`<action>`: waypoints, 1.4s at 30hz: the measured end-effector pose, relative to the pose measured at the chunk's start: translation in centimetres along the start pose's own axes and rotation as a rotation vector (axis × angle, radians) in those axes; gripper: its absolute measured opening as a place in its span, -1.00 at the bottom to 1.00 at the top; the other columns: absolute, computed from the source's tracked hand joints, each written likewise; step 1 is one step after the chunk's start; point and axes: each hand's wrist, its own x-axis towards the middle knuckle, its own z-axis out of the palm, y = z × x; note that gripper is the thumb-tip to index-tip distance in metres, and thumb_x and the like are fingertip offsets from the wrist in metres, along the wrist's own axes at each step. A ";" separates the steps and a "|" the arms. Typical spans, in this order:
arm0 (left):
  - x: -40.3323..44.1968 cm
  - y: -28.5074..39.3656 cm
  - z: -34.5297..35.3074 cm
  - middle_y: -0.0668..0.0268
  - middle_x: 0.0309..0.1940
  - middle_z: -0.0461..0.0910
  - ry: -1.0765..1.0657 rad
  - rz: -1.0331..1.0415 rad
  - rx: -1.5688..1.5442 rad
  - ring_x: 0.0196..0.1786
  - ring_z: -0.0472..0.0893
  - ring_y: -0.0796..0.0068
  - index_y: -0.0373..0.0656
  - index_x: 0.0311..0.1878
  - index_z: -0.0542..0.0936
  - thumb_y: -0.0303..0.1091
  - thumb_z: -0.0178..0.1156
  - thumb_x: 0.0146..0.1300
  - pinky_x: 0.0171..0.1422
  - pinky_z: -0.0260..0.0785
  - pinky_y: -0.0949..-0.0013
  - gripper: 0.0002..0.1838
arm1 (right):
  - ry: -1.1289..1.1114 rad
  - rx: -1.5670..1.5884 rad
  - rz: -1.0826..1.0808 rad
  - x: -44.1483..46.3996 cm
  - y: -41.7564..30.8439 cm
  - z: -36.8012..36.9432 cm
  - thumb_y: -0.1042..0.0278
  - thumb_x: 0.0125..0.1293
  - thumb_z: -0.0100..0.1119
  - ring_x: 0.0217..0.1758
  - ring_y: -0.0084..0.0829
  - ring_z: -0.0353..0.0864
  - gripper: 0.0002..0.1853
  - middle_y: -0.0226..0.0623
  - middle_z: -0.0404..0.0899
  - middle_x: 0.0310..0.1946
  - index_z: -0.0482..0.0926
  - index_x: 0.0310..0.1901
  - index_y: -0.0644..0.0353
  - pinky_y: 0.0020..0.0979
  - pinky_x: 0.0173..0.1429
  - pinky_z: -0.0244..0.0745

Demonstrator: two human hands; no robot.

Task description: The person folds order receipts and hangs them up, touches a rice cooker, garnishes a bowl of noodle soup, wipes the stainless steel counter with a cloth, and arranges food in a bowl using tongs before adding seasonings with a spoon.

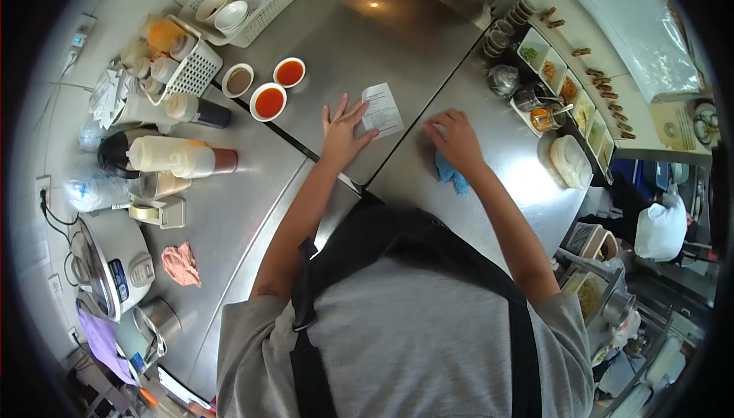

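Observation:
My left hand [344,132] lies flat with fingers spread on the steel counter, its fingertips and thumb at the left edge of a printed paper slip [384,112]. To the right, my right hand [454,139] hovers over or rests on the counter, fingers loosely bent and nothing visible in them. A crumpled blue cloth [451,174] lies partly hidden beneath that hand and wrist. Left of the slip stand two white bowls of red-orange sauce, one nearer [268,103] and one farther [290,73]. Beside them is a bowl of brownish sauce [238,81].
A white basket [246,29] of bowls stands at the back left. Squeeze bottles [157,153], a tape dispenser [158,212], a pink cloth [180,264] and a rice cooker [115,261] line the left. Topping trays [567,89] and a round tub [571,162] stand right.

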 end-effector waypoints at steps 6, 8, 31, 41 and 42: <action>0.1 0.0 -0.1 0.36 0.34 0.36 -0.012 -0.023 -0.010 0.51 0.08 0.25 0.01 0.31 0.42 -0.06 0.37 0.04 0.52 -0.38 -0.16 -0.28 | 0.029 0.030 -0.220 4.1 -3.6 8.0 0.37 0.10 0.24 -0.14 -0.13 0.49 -0.94 -0.26 0.50 -0.36 0.61 -0.41 0.12 -0.15 -0.06 0.44; 0.2 -0.2 0.0 0.35 0.34 0.36 -0.009 -0.021 -0.017 0.52 0.07 0.27 0.04 0.31 0.42 -0.06 0.38 0.03 0.52 -0.39 -0.15 -0.27 | 0.015 -0.007 -0.256 4.2 -3.4 9.1 0.37 0.07 0.24 -0.14 -0.15 0.49 -0.94 -0.28 0.50 -0.36 0.62 -0.40 0.10 -0.16 -0.06 0.43; 0.6 0.4 -0.4 0.26 0.31 0.39 -0.015 0.009 -0.006 0.52 0.06 0.21 -0.02 0.32 0.41 -0.10 0.37 0.04 0.51 -0.44 -0.13 -0.27 | 0.070 -0.355 0.089 14.7 7.6 -9.2 0.50 -0.08 0.23 -0.15 -0.10 0.58 -0.74 -0.14 0.54 -0.26 0.55 -0.26 0.19 -0.22 -0.05 0.50; 0.4 0.3 -0.3 0.23 0.30 0.40 -0.037 0.009 -0.033 0.51 0.08 0.16 -0.08 0.31 0.41 -0.15 0.38 0.03 0.52 -0.43 -0.13 -0.27 | -0.138 -0.384 0.227 9.9 11.8 0.5 0.49 0.00 0.23 0.07 0.06 0.43 -0.57 -0.13 0.38 0.04 0.45 -0.02 0.04 -0.07 0.13 0.41; 0.5 0.2 -0.1 0.22 0.31 0.39 -0.033 0.017 -0.036 0.51 0.08 0.16 -0.07 0.31 0.41 -0.14 0.37 0.03 0.52 -0.43 -0.12 -0.27 | -0.155 -0.373 0.206 7.9 10.6 -0.1 0.49 0.00 0.23 0.07 0.06 0.42 -0.57 -0.12 0.38 0.04 0.45 -0.03 0.04 -0.08 0.12 0.42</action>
